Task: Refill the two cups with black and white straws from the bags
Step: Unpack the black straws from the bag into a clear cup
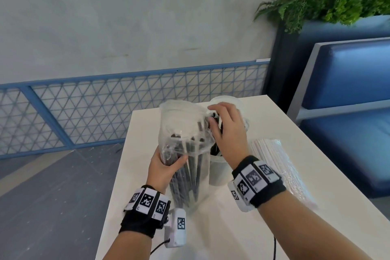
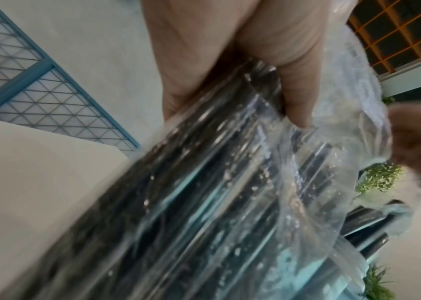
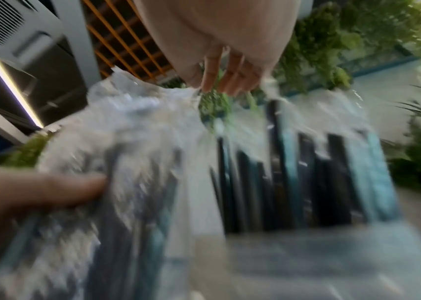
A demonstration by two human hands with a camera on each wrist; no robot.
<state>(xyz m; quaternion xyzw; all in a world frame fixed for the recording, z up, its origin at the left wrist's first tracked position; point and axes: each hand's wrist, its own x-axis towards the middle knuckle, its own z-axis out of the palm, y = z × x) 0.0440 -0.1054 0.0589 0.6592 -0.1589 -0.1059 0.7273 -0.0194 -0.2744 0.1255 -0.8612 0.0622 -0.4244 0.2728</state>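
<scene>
Clear bag of black straws (image 1: 185, 154) stands upright near tabletop's left edge, top open and crumpled, gripped mid-height. Just right of it: white cup (image 1: 218, 170) with a few black straws (image 1: 216, 150) inside. Second cup (image 1: 226, 101) at far edge, contents unclear. Bag of white straws (image 1: 278, 167) lies flat along right edge.
</scene>
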